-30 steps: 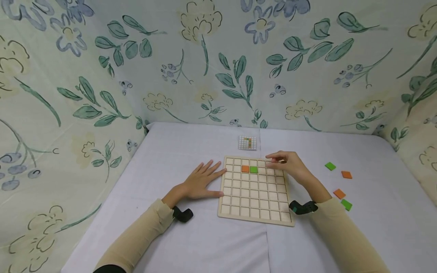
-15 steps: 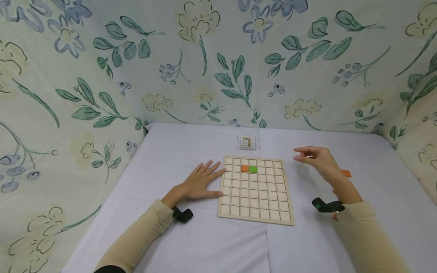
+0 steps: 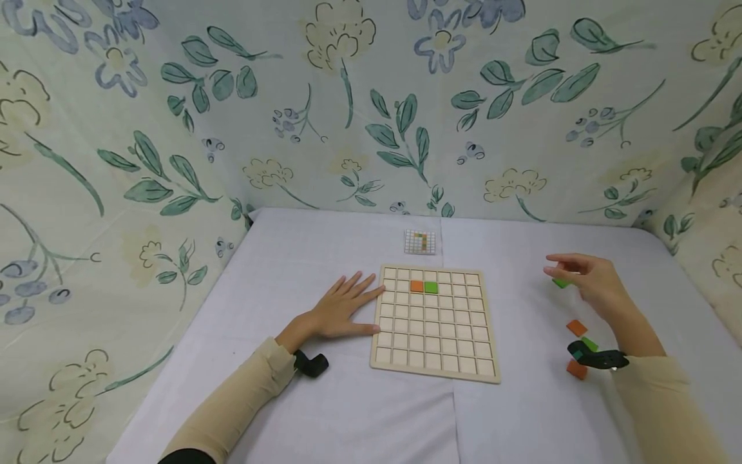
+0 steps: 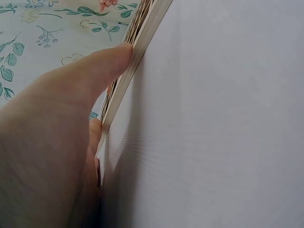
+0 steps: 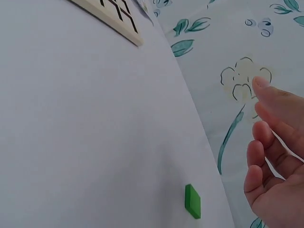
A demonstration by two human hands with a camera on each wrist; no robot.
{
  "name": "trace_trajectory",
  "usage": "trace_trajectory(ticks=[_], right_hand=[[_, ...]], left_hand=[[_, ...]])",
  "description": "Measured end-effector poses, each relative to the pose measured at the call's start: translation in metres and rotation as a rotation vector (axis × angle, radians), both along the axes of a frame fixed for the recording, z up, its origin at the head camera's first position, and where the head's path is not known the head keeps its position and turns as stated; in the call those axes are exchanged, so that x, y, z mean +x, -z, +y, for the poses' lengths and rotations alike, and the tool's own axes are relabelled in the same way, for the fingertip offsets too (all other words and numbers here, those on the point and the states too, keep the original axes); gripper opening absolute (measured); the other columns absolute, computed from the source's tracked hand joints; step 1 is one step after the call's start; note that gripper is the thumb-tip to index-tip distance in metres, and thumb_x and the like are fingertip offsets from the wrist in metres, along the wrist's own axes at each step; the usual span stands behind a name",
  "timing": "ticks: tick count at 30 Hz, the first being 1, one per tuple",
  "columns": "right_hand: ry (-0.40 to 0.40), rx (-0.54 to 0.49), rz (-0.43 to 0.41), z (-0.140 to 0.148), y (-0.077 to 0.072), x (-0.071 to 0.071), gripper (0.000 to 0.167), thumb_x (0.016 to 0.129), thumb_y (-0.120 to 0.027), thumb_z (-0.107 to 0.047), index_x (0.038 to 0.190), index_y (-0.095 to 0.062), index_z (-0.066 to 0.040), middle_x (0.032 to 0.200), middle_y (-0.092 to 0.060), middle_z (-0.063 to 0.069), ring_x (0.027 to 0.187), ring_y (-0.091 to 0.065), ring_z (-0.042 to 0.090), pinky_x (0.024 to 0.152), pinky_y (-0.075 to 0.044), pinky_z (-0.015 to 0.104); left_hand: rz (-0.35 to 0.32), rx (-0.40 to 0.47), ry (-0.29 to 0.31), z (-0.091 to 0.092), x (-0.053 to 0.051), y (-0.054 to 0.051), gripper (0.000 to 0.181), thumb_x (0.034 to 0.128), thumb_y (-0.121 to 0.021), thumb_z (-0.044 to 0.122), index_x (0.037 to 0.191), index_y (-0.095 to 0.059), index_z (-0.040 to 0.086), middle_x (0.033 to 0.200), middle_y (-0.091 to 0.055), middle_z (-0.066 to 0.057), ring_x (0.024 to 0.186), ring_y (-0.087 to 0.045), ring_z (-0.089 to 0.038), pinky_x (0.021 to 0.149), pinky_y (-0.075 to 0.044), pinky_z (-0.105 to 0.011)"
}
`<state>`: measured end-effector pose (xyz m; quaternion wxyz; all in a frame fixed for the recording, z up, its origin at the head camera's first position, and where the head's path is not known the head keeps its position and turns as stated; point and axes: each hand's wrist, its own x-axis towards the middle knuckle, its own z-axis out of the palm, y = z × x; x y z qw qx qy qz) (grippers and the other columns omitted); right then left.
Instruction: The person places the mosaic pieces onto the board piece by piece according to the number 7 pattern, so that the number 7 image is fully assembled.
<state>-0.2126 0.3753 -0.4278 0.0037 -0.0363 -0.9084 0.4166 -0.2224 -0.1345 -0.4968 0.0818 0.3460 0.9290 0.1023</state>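
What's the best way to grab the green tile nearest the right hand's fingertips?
Probably by two opposite edges, pinched from above by the right hand: the green tile is thin and lies flat on the white cloth, with no other tile touching it.

Green tile [image 5: 192,201] on white cloth [image 5: 95,118], one of the hands [image 5: 285,160] — fingers bent — wooden board corner [image 5: 109,21], floral fabric [image 5: 218,52]

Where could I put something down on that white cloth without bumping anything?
Bare white cloth shows left of the left hand, in front of the wooden grid board between the sleeves, and in the strip between board and scattered orange and green tiles. It's crowded right of that strip, where the right hand hangs near a green tile.
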Motion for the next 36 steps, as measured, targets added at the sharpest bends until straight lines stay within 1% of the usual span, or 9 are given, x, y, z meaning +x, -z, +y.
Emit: trace_trajectory(ticks=[4,7,16,21,28,31,33,35,36], right_hand=[[0.034,-0.021,-0.013,0.018,0.005,0.005,0.066,0.091,-0.071,-0.048,0.137,-0.057,-0.004,0.105,-0.053,-0.005,0.092,-0.044,0.016,0.065,-0.05,0.02],[0.04,-0.015,0.003,0.029,0.009,0.009,0.065,0.092,-0.07,-0.046,0.137,-0.056,-0.001,0.106,-0.052,-0.004,0.095,-0.043,0.015,0.071,-0.05,0.014],[0.109,0.0,-0.052,0.051,0.02,0.013,0.072,0.091,-0.067,-0.052,0.141,-0.053,-0.002,0.113,-0.051,-0.002,0.099,-0.042,0.016,0.071,-0.041,0.014],[0.124,0.009,-0.065,0.06,0.028,0.015,0.069,0.094,-0.064,-0.051,0.142,-0.052,-0.002,0.118,-0.05,0.002,0.1,-0.042,0.019,0.07,-0.043,0.015],[0.118,-0.003,-0.075,0.071,0.039,0.018,0.063,0.097,-0.064,-0.044,0.14,-0.052,0.001,0.112,-0.05,0.003,0.093,-0.045,0.016,0.067,-0.046,0.013],[0.137,0.031,-0.108,0.075,0.043,0.017,0.068,0.096,-0.063,-0.048,0.141,-0.051,0.002,0.119,-0.05,0.011,0.102,-0.043,0.022,0.08,-0.047,0.026],[0.15,0.035,-0.132,0.077,0.047,0.017,0.074,0.094,-0.064,-0.052,0.142,-0.049,0.002,0.127,-0.048,0.017,0.11,-0.041,0.029,0.09,-0.046,0.041],[0.158,0.045,-0.149,0.079,0.049,0.017,0.079,0.092,-0.064,-0.056,0.143,-0.048,0.002,0.131,-0.046,0.021,0.115,-0.039,0.035,0.094,-0.041,0.056],[0.157,0.047,-0.152,0.081,0.051,0.017,0.08,0.092,-0.064,-0.056,0.144,-0.047,0.003,0.132,-0.046,0.023,0.116,-0.038,0.037,0.094,-0.04,0.057]], left_hand=[[-0.001,0.002,0.001,0.0,0.0,0.0,0.091,0.0871,-0.038,0.082,0.161,-0.01,0.036,0.167,0.001,0.004,0.152,0.008,-0.024,0.119,0.005,-0.049],[0.001,0.007,0.006,0.0,0.0,0.0,0.091,0.0873,-0.038,0.083,0.161,-0.01,0.036,0.168,0.001,0.003,0.152,0.008,-0.025,0.119,0.005,-0.05],[-0.008,0.037,0.026,-0.001,0.0,-0.006,0.092,0.0878,-0.04,0.081,0.161,-0.014,0.032,0.167,-0.003,-0.001,0.152,0.005,-0.028,0.119,0.002,-0.053],[-0.001,0.031,0.024,-0.001,-0.001,-0.004,0.092,0.0877,-0.039,0.082,0.161,-0.014,0.032,0.168,-0.002,-0.001,0.152,0.005,-0.028,0.119,0.002,-0.052],[0.011,0.023,0.023,-0.001,0.0,-0.003,0.092,0.0872,-0.037,0.083,0.161,-0.013,0.033,0.168,-0.003,0.0,0.152,0.004,-0.028,0.119,0.002,-0.052],[0.009,0.029,0.022,-0.001,0.0,-0.003,0.092,0.0875,-0.038,0.082,0.161,-0.014,0.033,0.168,-0.003,0.0,0.152,0.004,-0.028,0.119,0.002,-0.052],[0.01,0.031,0.023,-0.001,0.0,-0.004,0.092,0.0875,-0.038,0.082,0.161,-0.014,0.032,0.168,-0.003,0.0,0.152,0.003,-0.029,0.119,0.001,-0.052],[0.01,0.03,0.025,-0.001,0.001,-0.004,0.092,0.0873,-0.037,0.083,0.161,-0.014,0.033,0.168,-0.003,0.0,0.152,0.003,-0.029,0.119,0.001,-0.053],[0.013,0.03,0.026,-0.001,0.001,-0.004,0.092,0.0873,-0.037,0.083,0.161,-0.014,0.033,0.168,-0.003,-0.001,0.152,0.003,-0.029,0.119,0.001,-0.053]])
